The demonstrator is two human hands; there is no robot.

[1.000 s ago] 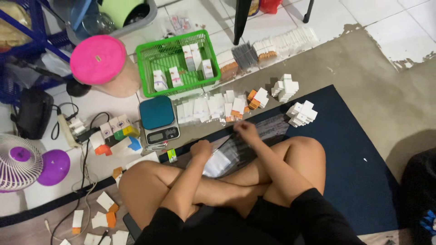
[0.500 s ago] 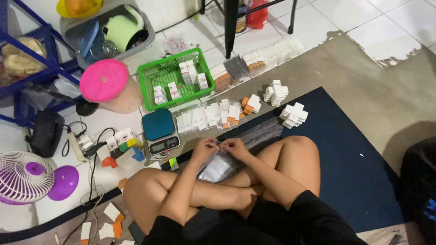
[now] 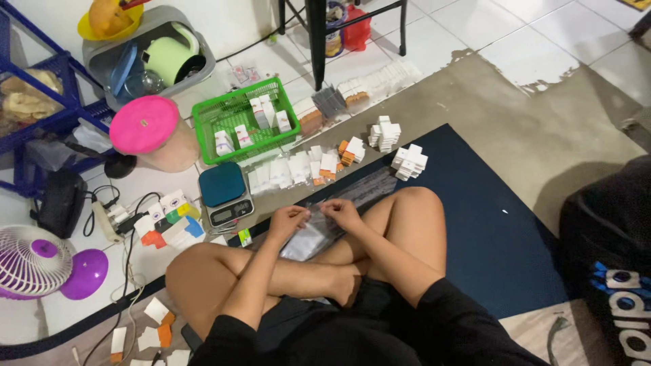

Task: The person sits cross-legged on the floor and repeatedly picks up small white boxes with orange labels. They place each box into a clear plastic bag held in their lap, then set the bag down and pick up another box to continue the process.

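Observation:
I sit cross-legged on a dark blue mat (image 3: 495,230). My left hand (image 3: 286,221) and my right hand (image 3: 341,212) pinch the top edge of a small clear plastic bag (image 3: 305,238) that rests on my crossed shins. A strip of more clear bags (image 3: 366,190) lies on the mat just beyond my hands. Small white boxes (image 3: 409,161) are stacked past my right knee, and a row of white and orange boxes (image 3: 298,169) runs along the mat's far edge.
A blue-topped digital scale (image 3: 225,194) stands left of my hands. Behind it a green basket (image 3: 237,118) holds a few white boxes. A pink-lidded jar (image 3: 149,132), a purple fan (image 3: 34,261), a power strip (image 3: 108,220) and black chair legs (image 3: 315,41) surround the area.
My hands have come together at the top of the clear bag; a second ago the right one reached further out over the bag strip. The view has shifted, showing more floor.

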